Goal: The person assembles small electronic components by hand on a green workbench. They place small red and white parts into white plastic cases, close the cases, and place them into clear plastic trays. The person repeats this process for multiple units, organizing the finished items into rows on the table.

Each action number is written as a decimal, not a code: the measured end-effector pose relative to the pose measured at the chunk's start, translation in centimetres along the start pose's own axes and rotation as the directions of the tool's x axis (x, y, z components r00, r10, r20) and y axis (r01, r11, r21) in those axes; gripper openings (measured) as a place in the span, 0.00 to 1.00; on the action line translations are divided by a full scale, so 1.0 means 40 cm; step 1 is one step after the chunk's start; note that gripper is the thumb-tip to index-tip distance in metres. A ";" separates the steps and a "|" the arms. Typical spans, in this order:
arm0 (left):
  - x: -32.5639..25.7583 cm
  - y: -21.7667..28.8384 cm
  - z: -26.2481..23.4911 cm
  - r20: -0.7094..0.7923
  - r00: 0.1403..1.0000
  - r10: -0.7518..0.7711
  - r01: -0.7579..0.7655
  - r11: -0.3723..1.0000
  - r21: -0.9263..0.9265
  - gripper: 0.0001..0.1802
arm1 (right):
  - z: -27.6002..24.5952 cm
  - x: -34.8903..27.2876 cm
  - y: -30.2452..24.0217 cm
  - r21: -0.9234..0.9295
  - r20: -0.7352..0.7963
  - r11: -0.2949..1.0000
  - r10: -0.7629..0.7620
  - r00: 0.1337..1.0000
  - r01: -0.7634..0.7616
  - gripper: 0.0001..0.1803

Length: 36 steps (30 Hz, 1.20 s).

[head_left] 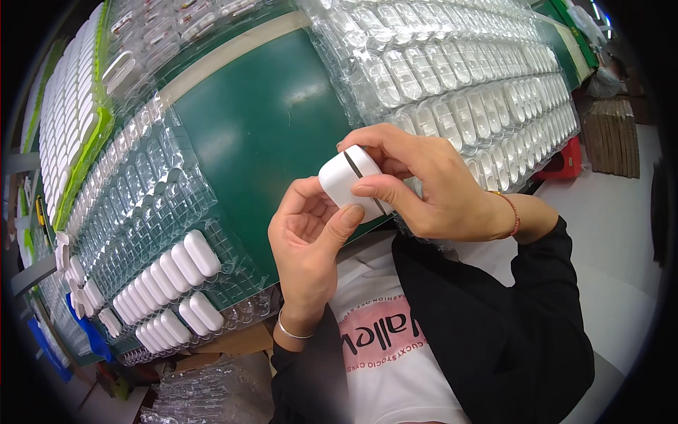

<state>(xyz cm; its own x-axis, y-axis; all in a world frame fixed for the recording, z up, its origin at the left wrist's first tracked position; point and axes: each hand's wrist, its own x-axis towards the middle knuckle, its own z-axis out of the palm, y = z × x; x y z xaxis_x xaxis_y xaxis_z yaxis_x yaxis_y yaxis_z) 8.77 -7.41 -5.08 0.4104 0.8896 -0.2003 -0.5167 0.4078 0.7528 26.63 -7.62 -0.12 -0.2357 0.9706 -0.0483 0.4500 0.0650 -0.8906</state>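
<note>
Between my two hands is a glossy white case (339,179) with rounded corners, and a dark gap runs across it between its two parts. My left hand (305,233) grips the larger part from the left, its thumb pressed on the lower face. From the right, my right hand (441,185) holds the other part, with the thumb in front and the index finger over the top end. My right fingers hide some of that part. The case is tilted and held above the near edge of the green table mat (265,127).
On the left, a clear plastic tray (159,180) carries rows of white rounded cases (166,275) near its front end. Clear slotted trays (452,78) cover the right side. White pieces (70,106) fill a yellow-green tray at far left. Flattened cardboard (611,138) is stacked at far right.
</note>
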 end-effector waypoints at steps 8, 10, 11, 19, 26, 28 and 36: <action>0.001 0.015 0.005 0.006 0.998 -0.068 0.068 0.992 -0.108 0.18 | -0.006 0.008 -0.023 0.195 0.064 0.967 0.152 0.986 -0.161 0.13; -0.006 0.001 0.009 0.000 1.000 0.028 -0.028 1.000 -0.009 0.19 | -0.003 0.000 -0.029 -0.010 0.011 0.999 0.047 0.999 -0.047 0.12; -0.009 -0.003 0.009 0.004 0.999 0.043 -0.043 0.999 -0.011 0.19 | 0.001 -0.003 -0.028 -0.113 -0.003 0.994 -0.008 1.000 0.008 0.12; -0.015 -0.001 -0.006 0.041 0.992 -0.119 0.122 0.990 -0.071 0.37 | -0.015 0.006 -0.033 0.263 0.143 0.937 0.200 0.969 -0.232 0.11; -0.022 0.005 0.008 0.007 0.996 -0.084 0.084 0.987 -0.138 0.20 | -0.001 0.007 -0.028 0.259 0.092 0.947 0.174 0.980 -0.193 0.11; -0.020 0.001 0.005 0.019 0.997 -0.071 0.073 0.991 -0.109 0.19 | 0.010 0.005 -0.021 0.093 0.014 0.994 0.061 0.998 -0.062 0.12; -0.032 0.005 -0.012 0.132 0.990 -0.060 0.100 0.941 -0.324 0.08 | -0.006 0.005 -0.013 0.153 0.064 0.980 0.122 0.990 -0.131 0.11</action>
<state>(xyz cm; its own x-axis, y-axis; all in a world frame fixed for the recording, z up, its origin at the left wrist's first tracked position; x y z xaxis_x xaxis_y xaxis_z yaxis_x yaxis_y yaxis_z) 7.77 -8.36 -4.99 0.5359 0.8289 -0.1607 -0.6884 0.5392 0.4852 26.56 -7.39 0.44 -0.2333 0.9546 -0.1854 0.3396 -0.0987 -0.9354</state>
